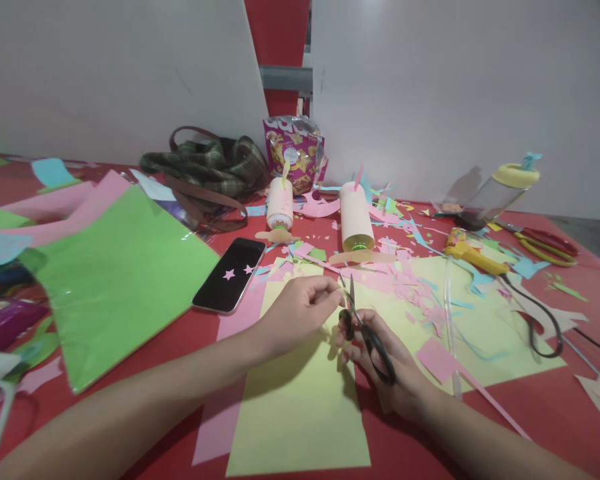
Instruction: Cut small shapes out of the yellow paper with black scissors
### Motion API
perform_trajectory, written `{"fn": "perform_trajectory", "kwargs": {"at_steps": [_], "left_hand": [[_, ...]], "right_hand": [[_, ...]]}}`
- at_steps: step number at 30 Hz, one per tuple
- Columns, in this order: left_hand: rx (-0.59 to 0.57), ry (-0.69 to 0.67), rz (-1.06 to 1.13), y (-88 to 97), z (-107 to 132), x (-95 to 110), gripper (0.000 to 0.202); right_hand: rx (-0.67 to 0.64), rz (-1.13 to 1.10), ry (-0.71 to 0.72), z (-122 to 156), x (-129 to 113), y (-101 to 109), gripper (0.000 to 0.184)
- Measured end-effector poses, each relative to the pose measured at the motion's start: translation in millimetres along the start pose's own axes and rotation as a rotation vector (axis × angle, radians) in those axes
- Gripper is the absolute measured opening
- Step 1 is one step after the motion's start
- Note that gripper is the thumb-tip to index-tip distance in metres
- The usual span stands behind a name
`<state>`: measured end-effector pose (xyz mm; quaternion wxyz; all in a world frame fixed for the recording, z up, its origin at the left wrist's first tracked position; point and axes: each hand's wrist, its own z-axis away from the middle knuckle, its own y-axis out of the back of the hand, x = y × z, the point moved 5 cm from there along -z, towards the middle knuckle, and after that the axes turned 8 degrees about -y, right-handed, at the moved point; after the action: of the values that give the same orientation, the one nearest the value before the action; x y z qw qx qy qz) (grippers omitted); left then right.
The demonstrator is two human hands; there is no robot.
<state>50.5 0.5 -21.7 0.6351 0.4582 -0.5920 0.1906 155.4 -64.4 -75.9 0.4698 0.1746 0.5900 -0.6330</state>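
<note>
My right hand has its fingers in the handles of black-handled scissors, whose blades point away from me and stand slightly apart. Just left of the blades, my left hand pinches a small piece of pale yellow paper, mostly covered by the fingertips. Both hands are above a yellow paper sheet, which overlaps a pink sheet. Beyond them stand two paper-wrapped bottles, a smaller one and a larger one, each with a wooden stick across its near end.
A phone with pink paper stars lies left, beside a large green sheet. Paper scraps litter the right. There lie a yellow glue gun, its cord, and red-handled scissors. A snack bag and plaid bag stand behind.
</note>
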Motion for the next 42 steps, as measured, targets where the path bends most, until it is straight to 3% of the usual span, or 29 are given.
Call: {"fn": "perform_trajectory", "kwargs": {"at_steps": [11,28,34,42], "left_hand": [[0.000,0.017,-0.023,-2.1,1,3,0.020],[0.063,0.087,0.250,-14.7,9,-7,0.019],[0.106,0.121,0.351,-18.1,11,-8,0.019],[0.140,0.124,0.333,-16.6,12,-5,0.020]], "right_hand": [[0.019,0.043,-0.010,-2,-1,-1,0.035],[0.017,0.088,0.003,0,4,3,0.021],[0.003,0.121,0.019,-1,6,3,0.024],[0.004,0.111,0.034,-2,7,4,0.020]]}}
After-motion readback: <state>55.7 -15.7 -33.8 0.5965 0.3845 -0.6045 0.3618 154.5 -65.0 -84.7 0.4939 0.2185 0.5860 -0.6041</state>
